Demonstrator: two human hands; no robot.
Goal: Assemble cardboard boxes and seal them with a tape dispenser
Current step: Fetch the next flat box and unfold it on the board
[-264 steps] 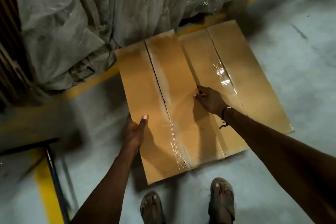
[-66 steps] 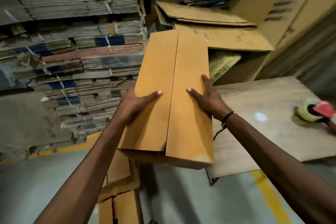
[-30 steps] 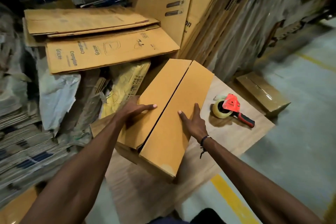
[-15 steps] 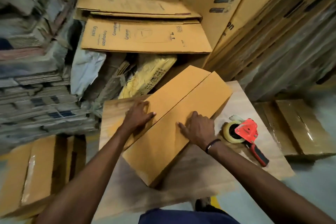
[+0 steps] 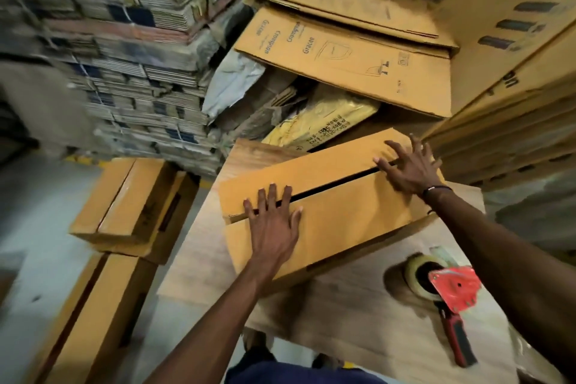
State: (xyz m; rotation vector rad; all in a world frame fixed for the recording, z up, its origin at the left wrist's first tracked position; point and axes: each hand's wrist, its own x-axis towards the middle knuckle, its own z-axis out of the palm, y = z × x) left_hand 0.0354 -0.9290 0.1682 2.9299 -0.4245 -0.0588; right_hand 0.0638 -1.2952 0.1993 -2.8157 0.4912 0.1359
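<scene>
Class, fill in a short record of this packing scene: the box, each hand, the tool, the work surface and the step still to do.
box: cardboard box, flaps folded down, dark gap along the seam
left hand: left hand flat across the seam
right hand: right hand spread on the far end
tool: tape dispenser, untouched beside the box
surface: wooden board
step left: seam not yet taped

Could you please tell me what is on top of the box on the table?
Both hands lie flat on the box: the left hand and right hand each span the dark gap between its flaps. No tape shows; the inside is hidden.
</scene>
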